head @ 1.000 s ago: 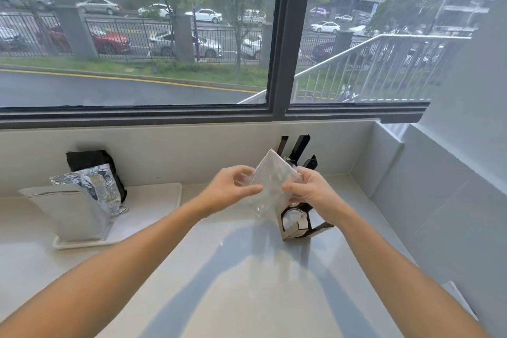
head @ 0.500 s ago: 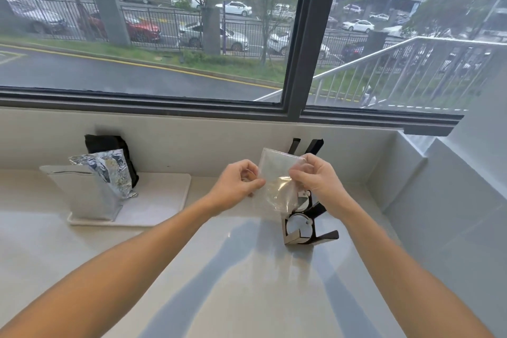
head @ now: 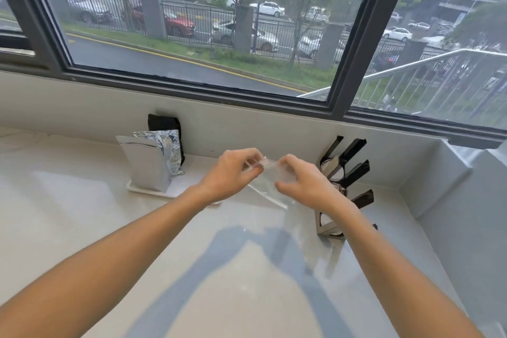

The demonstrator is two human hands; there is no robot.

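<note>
While fingers of left hand and right hand pinch it, the plain clear bag sags between

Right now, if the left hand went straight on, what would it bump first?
Probably the right hand, just across the bag that the left hand pinches too, though depth is unclear.

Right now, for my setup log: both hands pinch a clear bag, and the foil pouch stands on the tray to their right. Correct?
One slip: the head view shows the left hand and right hand pinching the clear bag, but the foil pouch stands on the tray to their left.
</note>
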